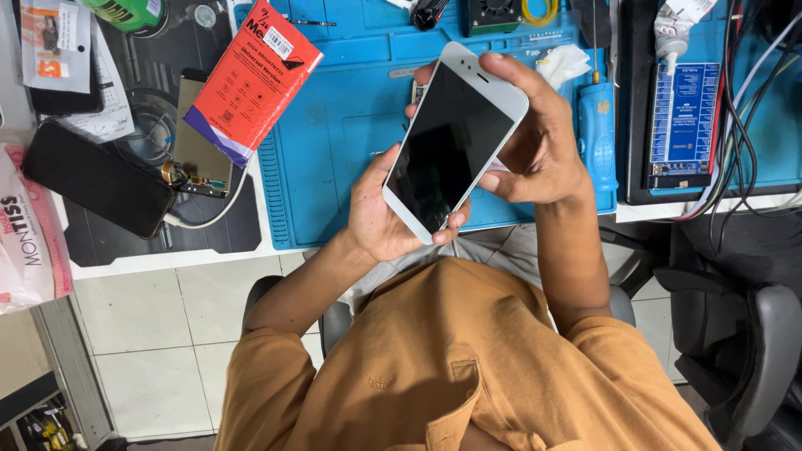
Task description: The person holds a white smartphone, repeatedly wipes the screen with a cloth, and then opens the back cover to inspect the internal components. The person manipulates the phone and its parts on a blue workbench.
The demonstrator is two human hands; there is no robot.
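Seen from overhead: white smartphone (451, 146) with dark screen, held mid-frame above a blue work mat (334, 159) on the counter (167, 259). Left hand (380, 213) cradling the lower end, fingers (455, 221) curled around the edge, probably to steady it. Right hand (543, 146) gripping the upper end, fingers (514, 71) wrapped over the top corner, thumb beside the glass. Upper left: red flat packet (251, 79) lying over a bare screen panel (199, 146), black phone (96, 179) beside it. Far left: pink-and-white bag (29, 234), contents hidden.
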